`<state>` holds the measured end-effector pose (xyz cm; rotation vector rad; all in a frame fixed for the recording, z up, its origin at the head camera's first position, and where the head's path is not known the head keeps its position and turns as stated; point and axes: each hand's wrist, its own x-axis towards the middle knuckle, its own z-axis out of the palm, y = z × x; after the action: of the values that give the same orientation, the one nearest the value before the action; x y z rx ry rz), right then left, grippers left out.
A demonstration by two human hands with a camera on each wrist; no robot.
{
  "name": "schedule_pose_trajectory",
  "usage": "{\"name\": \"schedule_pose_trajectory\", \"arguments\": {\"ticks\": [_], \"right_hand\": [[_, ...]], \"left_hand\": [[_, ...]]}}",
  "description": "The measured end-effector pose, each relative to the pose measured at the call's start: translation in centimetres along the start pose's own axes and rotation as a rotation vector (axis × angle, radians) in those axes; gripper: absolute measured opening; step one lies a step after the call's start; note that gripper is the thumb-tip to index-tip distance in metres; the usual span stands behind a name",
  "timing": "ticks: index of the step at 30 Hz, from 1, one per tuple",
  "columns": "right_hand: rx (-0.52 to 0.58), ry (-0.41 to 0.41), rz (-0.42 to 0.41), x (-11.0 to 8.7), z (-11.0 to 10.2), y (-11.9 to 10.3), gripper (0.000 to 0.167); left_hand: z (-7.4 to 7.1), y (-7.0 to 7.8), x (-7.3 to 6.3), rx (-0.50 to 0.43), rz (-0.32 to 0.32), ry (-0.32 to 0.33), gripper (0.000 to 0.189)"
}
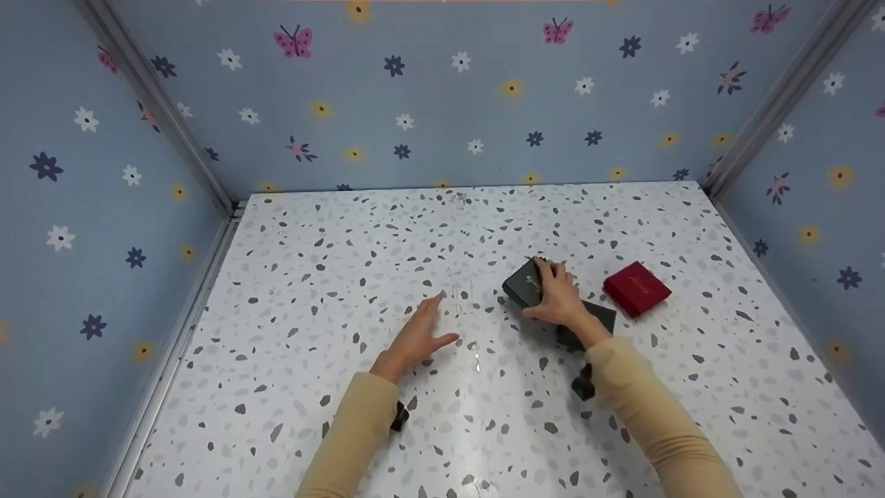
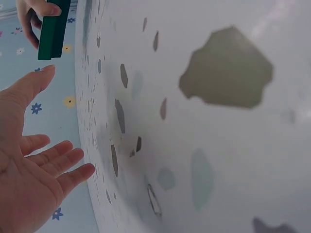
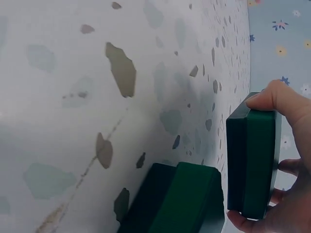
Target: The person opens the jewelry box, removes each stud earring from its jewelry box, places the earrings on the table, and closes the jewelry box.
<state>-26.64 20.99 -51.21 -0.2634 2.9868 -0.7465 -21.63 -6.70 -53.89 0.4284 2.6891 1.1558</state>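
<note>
My right hand (image 1: pixel 559 299) grips a dark green box (image 1: pixel 522 285) with gold lettering on its top. In the right wrist view, the thumb lies over one end of this held box (image 3: pixel 251 160) and fingertips hold the other end; it looks raised off the table. A second dark green box (image 1: pixel 603 315) sits under the right wrist, partly hidden by it. To the right lies a red box (image 1: pixel 637 288) with faint gold lettering. My left hand (image 1: pixel 413 337) hovers over the table to the left, fingers extended, thumb spread, holding nothing.
The speckled white table (image 1: pixel 332 277) is enclosed by blue flowered panels (image 1: pixel 442 90) at the back and both sides. Metal rails (image 1: pixel 173 366) run along the left edge. A small black device (image 1: pixel 583 384) is strapped at the right wrist.
</note>
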Motion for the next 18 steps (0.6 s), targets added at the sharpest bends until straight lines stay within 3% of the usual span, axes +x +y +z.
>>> {"name": "schedule_pose_trajectory", "arguments": {"ticks": [18], "right_hand": [[-0.004,-0.08,-0.197,-2.0,1.5,-1.1,0.101]], "left_hand": [[0.5,0.4,0.4,0.057,0.024,-0.059,0.082]]}}
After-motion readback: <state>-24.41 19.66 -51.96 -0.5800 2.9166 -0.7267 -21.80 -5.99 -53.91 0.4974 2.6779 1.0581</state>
